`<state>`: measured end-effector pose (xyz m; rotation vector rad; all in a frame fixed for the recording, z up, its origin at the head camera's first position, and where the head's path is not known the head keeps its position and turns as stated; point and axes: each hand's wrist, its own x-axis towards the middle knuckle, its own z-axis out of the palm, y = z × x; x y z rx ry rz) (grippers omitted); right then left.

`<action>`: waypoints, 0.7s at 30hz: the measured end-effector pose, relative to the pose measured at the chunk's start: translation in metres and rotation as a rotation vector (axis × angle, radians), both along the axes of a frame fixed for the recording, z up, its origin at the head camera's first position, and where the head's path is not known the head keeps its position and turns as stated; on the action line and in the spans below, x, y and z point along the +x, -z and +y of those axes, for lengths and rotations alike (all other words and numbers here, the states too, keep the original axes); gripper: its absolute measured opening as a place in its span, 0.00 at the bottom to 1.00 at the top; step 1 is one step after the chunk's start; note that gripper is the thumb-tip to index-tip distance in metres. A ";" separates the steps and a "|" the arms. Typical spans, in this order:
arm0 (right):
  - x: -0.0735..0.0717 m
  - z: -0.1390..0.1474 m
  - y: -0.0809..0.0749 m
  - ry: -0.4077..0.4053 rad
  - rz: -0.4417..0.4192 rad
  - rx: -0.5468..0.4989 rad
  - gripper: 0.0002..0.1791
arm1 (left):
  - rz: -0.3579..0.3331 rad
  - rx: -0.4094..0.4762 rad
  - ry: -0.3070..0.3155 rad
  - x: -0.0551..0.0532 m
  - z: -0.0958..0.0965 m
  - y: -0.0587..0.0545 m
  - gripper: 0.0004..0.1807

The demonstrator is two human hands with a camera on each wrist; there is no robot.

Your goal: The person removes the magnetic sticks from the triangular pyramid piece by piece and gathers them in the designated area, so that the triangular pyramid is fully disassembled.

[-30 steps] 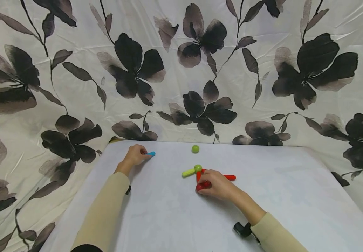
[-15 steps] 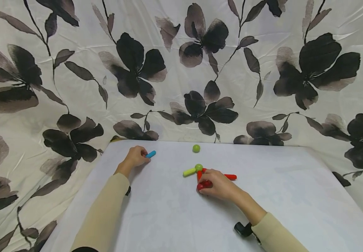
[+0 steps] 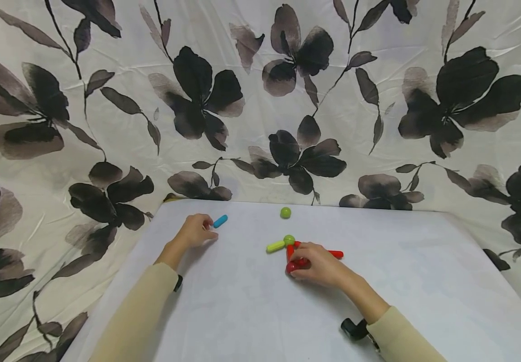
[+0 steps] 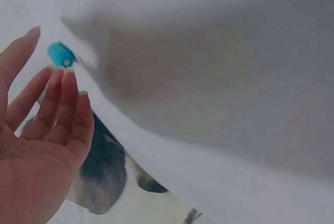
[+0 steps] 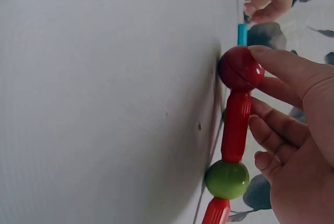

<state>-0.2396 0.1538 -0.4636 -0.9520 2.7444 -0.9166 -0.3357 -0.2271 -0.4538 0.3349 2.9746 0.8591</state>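
A short blue rod (image 3: 221, 221) lies on the white table just beyond my left hand (image 3: 194, 231). Thumb and fingers of that hand are spread apart, holding nothing, with the fingertips close to the rod in the left wrist view. My right hand (image 3: 319, 265) pinches a red ball (image 5: 240, 69), its thumb on the ball's side. From this ball a red rod (image 5: 236, 127) leads to a green ball (image 5: 227, 179), where another red rod continues. A yellow-green rod (image 3: 275, 247) points left from a second green ball (image 3: 289, 240). The hand hides part of the assembly.
A loose green ball (image 3: 285, 213) sits near the table's far edge. The white tabletop (image 3: 242, 311) spreads around the parts, with a floral cloth (image 3: 251, 100) hanging behind it. A red rod end (image 3: 336, 254) sticks out right of the right hand.
My left hand has let go of the blue rod and drawn back slightly toward me, leaving the rod on the table. My right hand keeps its grip on the red ball.
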 end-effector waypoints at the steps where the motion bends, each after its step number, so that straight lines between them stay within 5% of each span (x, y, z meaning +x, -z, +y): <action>1: -0.001 0.001 0.000 0.001 0.001 -0.002 0.12 | 0.006 0.006 0.010 0.003 0.002 -0.001 0.17; 13: -0.018 0.009 -0.001 0.034 0.010 -0.048 0.14 | 0.013 0.054 0.170 0.033 0.053 -0.004 0.18; 21: -0.037 0.001 -0.002 0.161 0.002 -0.020 0.20 | -0.062 0.067 0.216 0.042 0.094 -0.002 0.19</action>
